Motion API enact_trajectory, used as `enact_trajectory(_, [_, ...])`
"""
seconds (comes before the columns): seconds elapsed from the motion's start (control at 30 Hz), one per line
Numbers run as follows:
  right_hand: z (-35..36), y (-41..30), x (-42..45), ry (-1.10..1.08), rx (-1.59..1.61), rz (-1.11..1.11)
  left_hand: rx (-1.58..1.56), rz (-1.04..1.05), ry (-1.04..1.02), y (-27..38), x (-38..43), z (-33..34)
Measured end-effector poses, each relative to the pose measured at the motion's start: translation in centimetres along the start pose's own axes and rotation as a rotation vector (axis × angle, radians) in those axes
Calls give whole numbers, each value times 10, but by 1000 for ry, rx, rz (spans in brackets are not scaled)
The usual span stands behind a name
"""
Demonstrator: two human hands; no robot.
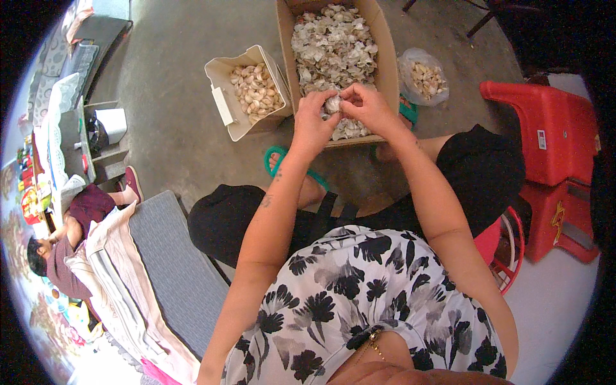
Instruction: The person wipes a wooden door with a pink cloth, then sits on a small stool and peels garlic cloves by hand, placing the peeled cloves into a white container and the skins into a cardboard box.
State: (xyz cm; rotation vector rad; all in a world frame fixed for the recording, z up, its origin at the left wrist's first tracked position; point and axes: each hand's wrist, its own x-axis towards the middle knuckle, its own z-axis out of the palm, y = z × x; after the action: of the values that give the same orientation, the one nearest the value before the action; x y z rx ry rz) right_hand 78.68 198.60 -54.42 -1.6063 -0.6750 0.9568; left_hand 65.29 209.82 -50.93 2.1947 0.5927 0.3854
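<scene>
Over the near end of a cardboard box (392, 57), my left hand (315, 115) holds a whitish garlic bulb (332, 104) between thumb and fingers. The fingertips of my right hand (368, 107) meet its right side, pinched at its skin; whether they grip a piece is too small to tell. Papery garlic skins (334, 45) fill much of the box below and beyond my hands. Left of the box, a cream plastic bin (226, 108) holds many garlic cloves (256, 91). To the right, a clear plastic bag (409, 60) holds more cloves, paler in colour (428, 79).
My feet in green sandals (274, 161) flank the box's near end on the concrete floor (192, 96). Red plastic chairs (553, 130) stand at right. A grey padded seat (173, 260) lies at left, with another person (72, 240) seated beyond it. Dark furniture legs show at top right.
</scene>
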Motion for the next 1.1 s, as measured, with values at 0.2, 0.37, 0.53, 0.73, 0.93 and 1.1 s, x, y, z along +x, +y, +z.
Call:
enact_trajectory(0.2, [-7,7,4,17,-46,14,-109,-182,-24,8,-2,-2])
enact_trajectory(0.37, [-4,-11,-2,24,32,10,-209,-200,-38,6,-1,-4])
enact_trajectory(0.53, [-7,-1,2,38,-41,-32,-236,-156,-16,8,-1,-3])
enact_trajectory(0.73, [-6,2,3,41,77,12,-415,-320,-102,5,1,-3])
enact_trajectory(0.93, [-1,-7,0,-5,255,110,-463,-279,-47,-3,0,3])
enact_trajectory(1.1, [-4,6,4,17,269,108,-542,-391,-86,8,3,-4])
